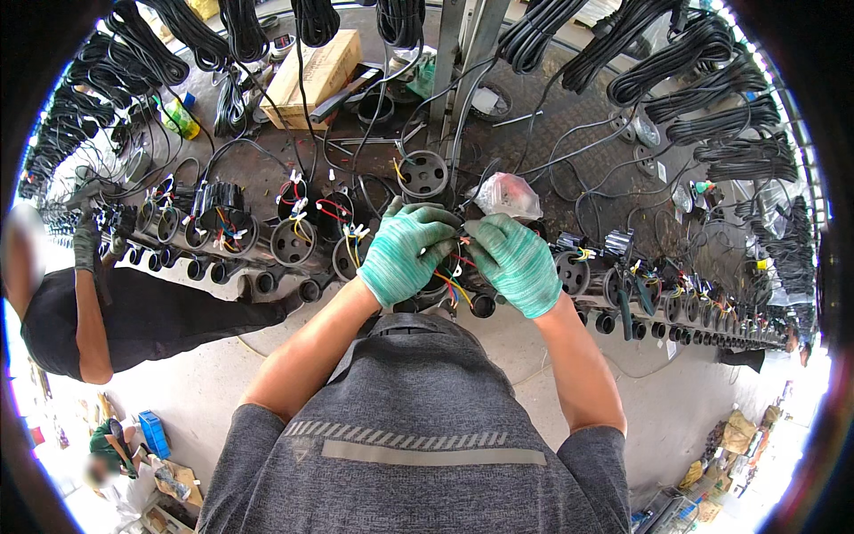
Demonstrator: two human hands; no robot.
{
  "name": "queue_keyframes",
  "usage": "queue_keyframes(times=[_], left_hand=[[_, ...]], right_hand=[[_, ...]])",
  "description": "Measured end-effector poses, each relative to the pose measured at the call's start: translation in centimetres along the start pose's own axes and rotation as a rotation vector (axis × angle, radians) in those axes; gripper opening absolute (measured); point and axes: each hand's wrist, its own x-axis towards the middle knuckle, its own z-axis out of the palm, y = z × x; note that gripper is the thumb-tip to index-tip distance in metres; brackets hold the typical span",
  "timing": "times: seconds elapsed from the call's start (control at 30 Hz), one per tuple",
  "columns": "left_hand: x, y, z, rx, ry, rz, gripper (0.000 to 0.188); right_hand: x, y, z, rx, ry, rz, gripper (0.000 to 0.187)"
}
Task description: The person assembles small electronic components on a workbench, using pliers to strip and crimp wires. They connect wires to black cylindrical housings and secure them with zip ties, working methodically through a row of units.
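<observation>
1. Thin coloured wires [461,289], among them yellow, blue and red ones, lie at the centre of the work, in the gap between the two hands and just below the fingertips, at the near edge of the bench.
2. The left hand [407,253], in a green glove with dark fingertips, is just left of the wires. Its fingers are bent toward the right hand; what lies inside them is hidden, so I cannot tell whether it grips anything.
3. The right hand [514,263], gloved alike, is just right of the wires, its thumb and fingers pinched together on a reddish wire end [464,240].
4. A black round cup [483,307] sits just below the gap, near the right hand.
5. Just beyond the left hand lies a round black housing [422,174] with holes in its face; beyond the right hand is a clear plastic bag [507,196] with something reddish inside.
6. More round housings [294,241] with loose wires line the bench edge on both sides.
7. Farther back on the dark bench [569,111] are a cardboard box [311,80] and a metal post [445,67], with bundled black cables [400,22] hanging above.
8. At the left, well apart, a co-worker [151,311] in dark clothes is at the same bench.
</observation>
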Motion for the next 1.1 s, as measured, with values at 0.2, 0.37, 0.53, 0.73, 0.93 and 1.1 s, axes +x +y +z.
queue_keyframes(times=[0.2,0.37,0.53,0.73,0.93,1.1], left_hand=[[0.3,0.3,-0.1,0.071,-0.016,0.053,0.018],[0.2,0.5,-0.4,0.042,-0.039,0.027,0.017],[0.3,-0.1,0.0,0.005,-0.026,0.049,0.019],[0.6,0.3,-0.4,-0.017,-0.079,0.011,0.021],[0.6,0.0,-0.1,0.009,-0.101,0.059,0.022],[0.4,-0.3,0.0,-0.135,-0.090,0.002,0.021]], right_hand=[[-0.2,-1.1,0.8,0.481,-0.060,0.462,0.008],[-0.4,-0.5,-0.6,1.148,-0.230,1.000,0.018],[0.4,-0.6,-0.6,0.166,0.124,0.125,0.023],[-0.2,-0.2,-0.5,0.096,-0.120,0.062,0.015],[-0.8,-1.0,-0.4,0.920,-0.260,0.844,0.029],[-0.2,-0.1,-1.1,0.255,0.003,0.191,0.020]])
